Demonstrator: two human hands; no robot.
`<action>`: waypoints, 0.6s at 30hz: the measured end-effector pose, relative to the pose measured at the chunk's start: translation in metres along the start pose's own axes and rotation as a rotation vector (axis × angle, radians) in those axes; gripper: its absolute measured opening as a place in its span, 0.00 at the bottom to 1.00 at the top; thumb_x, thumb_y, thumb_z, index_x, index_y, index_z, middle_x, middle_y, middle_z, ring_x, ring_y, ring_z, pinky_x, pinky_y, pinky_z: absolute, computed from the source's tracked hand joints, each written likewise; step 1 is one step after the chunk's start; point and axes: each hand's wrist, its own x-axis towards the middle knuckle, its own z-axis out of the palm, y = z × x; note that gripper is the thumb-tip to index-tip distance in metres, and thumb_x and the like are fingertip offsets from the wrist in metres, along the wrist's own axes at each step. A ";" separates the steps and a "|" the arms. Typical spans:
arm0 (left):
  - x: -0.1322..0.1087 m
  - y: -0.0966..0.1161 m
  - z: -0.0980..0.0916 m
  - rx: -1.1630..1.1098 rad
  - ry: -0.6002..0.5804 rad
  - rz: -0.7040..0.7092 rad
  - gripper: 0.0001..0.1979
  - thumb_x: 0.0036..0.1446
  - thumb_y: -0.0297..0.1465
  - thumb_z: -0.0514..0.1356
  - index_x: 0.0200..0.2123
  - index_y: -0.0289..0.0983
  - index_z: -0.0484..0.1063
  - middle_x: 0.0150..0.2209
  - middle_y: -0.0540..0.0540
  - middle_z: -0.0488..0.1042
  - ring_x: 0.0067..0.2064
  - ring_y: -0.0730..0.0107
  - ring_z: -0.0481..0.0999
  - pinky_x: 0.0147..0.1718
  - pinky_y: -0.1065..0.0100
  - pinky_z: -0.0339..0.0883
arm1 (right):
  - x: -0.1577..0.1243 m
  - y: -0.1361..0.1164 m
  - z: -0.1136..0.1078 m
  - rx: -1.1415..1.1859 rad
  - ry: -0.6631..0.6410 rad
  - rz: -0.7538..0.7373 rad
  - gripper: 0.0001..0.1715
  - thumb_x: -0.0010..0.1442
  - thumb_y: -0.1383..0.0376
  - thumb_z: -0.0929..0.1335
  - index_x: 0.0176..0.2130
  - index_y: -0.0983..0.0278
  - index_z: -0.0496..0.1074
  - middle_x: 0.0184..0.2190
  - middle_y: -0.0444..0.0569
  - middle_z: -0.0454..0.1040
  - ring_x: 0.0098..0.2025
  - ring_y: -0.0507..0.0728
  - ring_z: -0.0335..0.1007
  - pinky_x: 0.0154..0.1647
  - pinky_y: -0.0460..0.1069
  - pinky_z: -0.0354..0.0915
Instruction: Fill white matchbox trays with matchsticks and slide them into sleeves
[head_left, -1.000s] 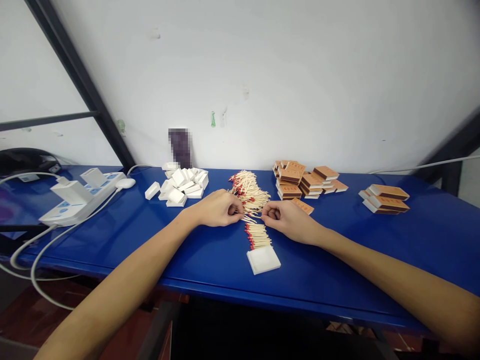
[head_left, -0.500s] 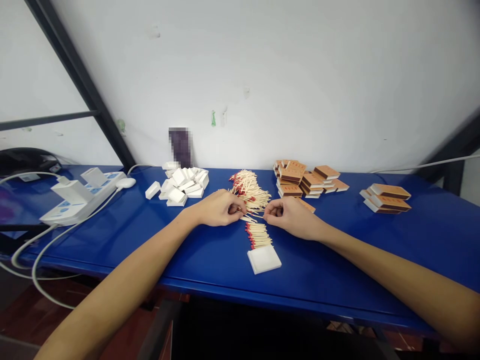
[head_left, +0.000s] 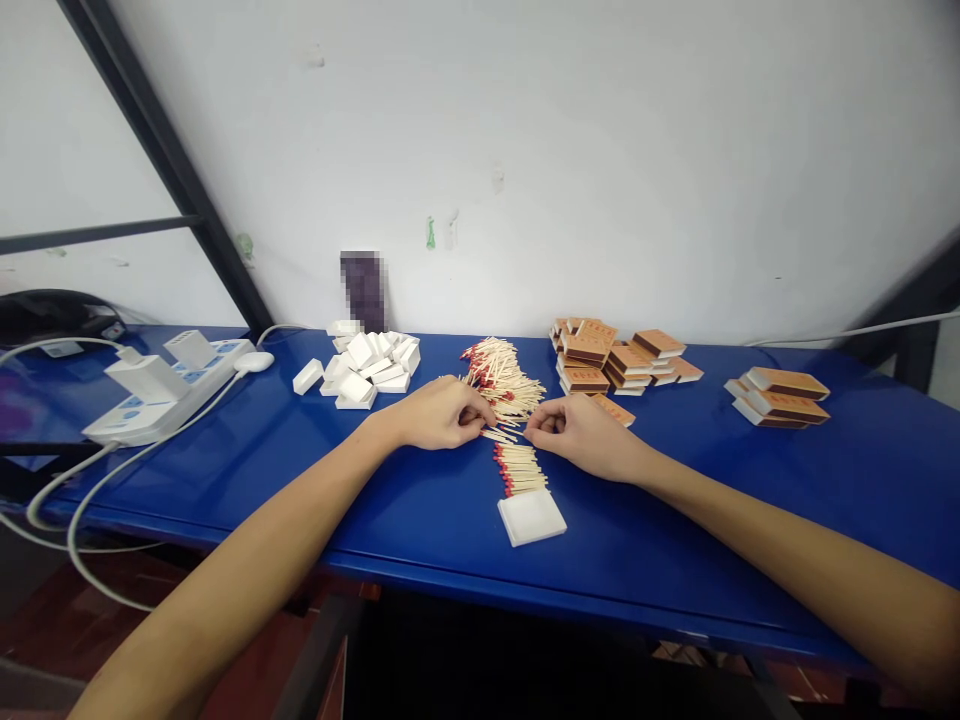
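My left hand [head_left: 450, 413] is closed in a pinch at the near left edge of a heap of red-tipped matches [head_left: 504, 378]. A match head shows at its fingertips. Across from it, my right hand [head_left: 574, 435] pinches the plain end of a match, low over the table. Between and below the hands lies a neat row of matches [head_left: 520, 468], red heads to the left. An open white matchbox tray [head_left: 532, 517] rests just in front of that row, nearest to me. My fingers partly cover the loose matches between them.
White matchbox trays [head_left: 365, 368] are piled at the back left. Brown matchbox sleeves [head_left: 589, 350] stand heaped right of the matches, with a smaller stack of matchboxes [head_left: 784, 397] farther right. A power strip [head_left: 142, 415] with cables sits on the blue table [head_left: 637, 560] at left.
Both hands stay almost in place over the matches, with only slight finger movement. The whole view has shifted a little; the row and the tray look the same.
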 end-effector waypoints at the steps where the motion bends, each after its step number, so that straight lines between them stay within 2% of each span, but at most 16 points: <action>1: 0.000 0.000 0.000 0.001 -0.004 -0.002 0.15 0.51 0.23 0.55 0.38 0.35 0.80 0.24 0.52 0.74 0.23 0.78 0.65 0.27 0.73 0.57 | 0.000 0.001 0.000 0.006 -0.004 -0.005 0.10 0.53 0.63 0.67 0.28 0.65 0.77 0.21 0.44 0.71 0.24 0.51 0.62 0.24 0.47 0.55; 6: -0.001 0.002 -0.003 -0.014 -0.026 -0.031 0.15 0.50 0.22 0.55 0.38 0.34 0.79 0.20 0.54 0.68 0.21 0.79 0.64 0.27 0.73 0.57 | -0.001 0.005 0.000 0.029 -0.003 -0.069 0.14 0.58 0.59 0.65 0.32 0.65 0.77 0.21 0.43 0.69 0.24 0.51 0.59 0.25 0.47 0.53; 13: -0.002 0.003 -0.006 -0.017 -0.051 -0.059 0.13 0.48 0.22 0.55 0.35 0.34 0.77 0.19 0.55 0.65 0.21 0.78 0.62 0.26 0.74 0.57 | -0.002 0.003 -0.001 -0.067 0.053 -0.018 0.08 0.52 0.66 0.64 0.32 0.63 0.73 0.19 0.39 0.61 0.22 0.51 0.55 0.24 0.47 0.51; 18: -0.002 0.001 -0.007 0.031 -0.042 -0.049 0.13 0.47 0.22 0.55 0.35 0.35 0.78 0.19 0.55 0.65 0.21 0.78 0.63 0.26 0.73 0.57 | -0.004 0.003 -0.001 -0.119 0.037 -0.048 0.06 0.52 0.66 0.65 0.31 0.63 0.72 0.18 0.37 0.55 0.21 0.50 0.51 0.24 0.47 0.49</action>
